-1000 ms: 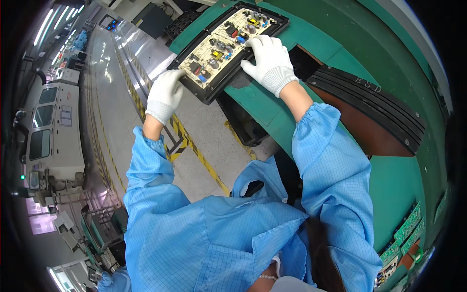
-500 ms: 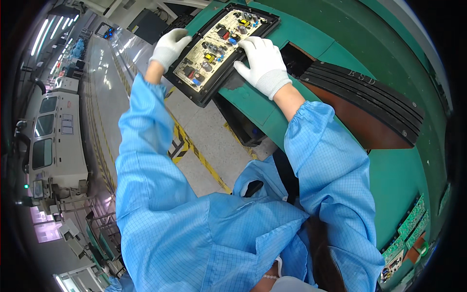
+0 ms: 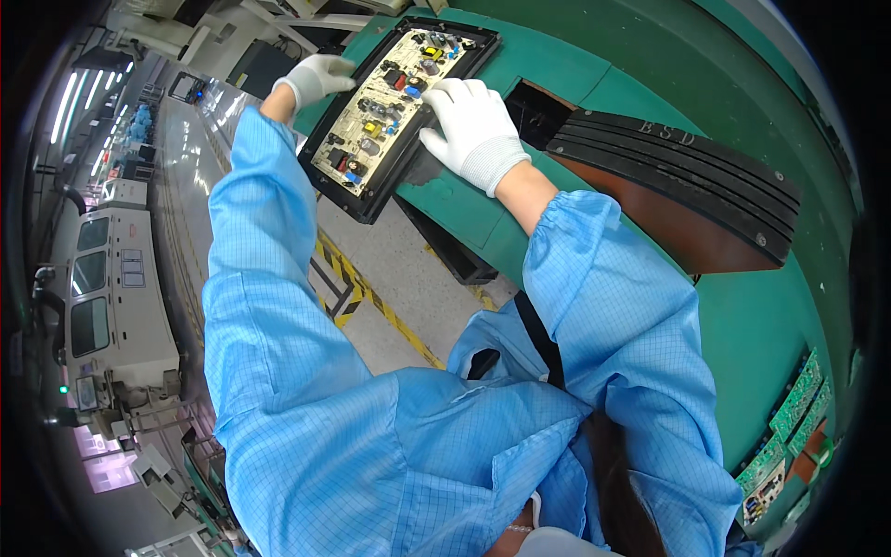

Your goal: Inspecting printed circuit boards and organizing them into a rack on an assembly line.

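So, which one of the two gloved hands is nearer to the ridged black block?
The right hand, on the side of the black tray toward the block; the left hand is by the tray's opposite, left edge.

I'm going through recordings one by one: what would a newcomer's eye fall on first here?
Probably the pale circuit-board panel in its black frame near top centre, with the white-gloved left hand and right hand on either side. Next might come the ridged black-and-brown stand on the green bench at right, and the pale machine with dark windows at far left.
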`<state>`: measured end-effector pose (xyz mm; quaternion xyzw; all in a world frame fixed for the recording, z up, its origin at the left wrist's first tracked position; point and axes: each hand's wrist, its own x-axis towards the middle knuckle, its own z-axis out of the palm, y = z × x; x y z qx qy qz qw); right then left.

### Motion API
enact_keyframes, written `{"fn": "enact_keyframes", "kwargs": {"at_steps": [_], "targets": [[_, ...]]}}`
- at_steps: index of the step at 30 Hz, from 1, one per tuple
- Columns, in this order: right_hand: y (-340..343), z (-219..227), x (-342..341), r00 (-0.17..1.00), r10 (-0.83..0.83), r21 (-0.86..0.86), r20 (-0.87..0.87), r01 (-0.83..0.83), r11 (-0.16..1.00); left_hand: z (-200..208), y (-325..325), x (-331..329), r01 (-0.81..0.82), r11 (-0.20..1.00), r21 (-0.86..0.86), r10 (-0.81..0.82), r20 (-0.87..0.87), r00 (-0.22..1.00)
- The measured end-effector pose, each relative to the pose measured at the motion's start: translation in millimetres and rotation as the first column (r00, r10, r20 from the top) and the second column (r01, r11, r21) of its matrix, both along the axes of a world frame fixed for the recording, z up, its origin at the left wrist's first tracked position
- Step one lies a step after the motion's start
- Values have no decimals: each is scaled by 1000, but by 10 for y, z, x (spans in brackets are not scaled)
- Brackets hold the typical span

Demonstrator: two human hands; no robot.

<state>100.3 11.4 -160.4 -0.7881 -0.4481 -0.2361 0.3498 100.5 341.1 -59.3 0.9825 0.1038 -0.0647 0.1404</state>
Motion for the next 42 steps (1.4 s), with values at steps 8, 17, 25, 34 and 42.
{"fn": "enact_keyframes", "kwargs": {"at_steps": [8,17,25,34,42], "targets": [[-17,19,-5,1000,5,11,-10,-5,1000,-280,-335,979,-23,988,150,-5,187,982],[4,23,4,999,-11,-9,-31,11,1000,-464,-299,1527,-209,919,334,174,132,976],[9,23,3,999,-12,-18,-39,11,1000,-316,-523,1339,228,954,197,-251,102,963],[5,23,2,999,-21,-1,-24,21,1000,-63,-866,1400,245,848,470,-273,-9,962],[6,20,7,999,-16,-3,-29,16,1000,0,-1249,1302,423,835,353,-476,76,876]]}}
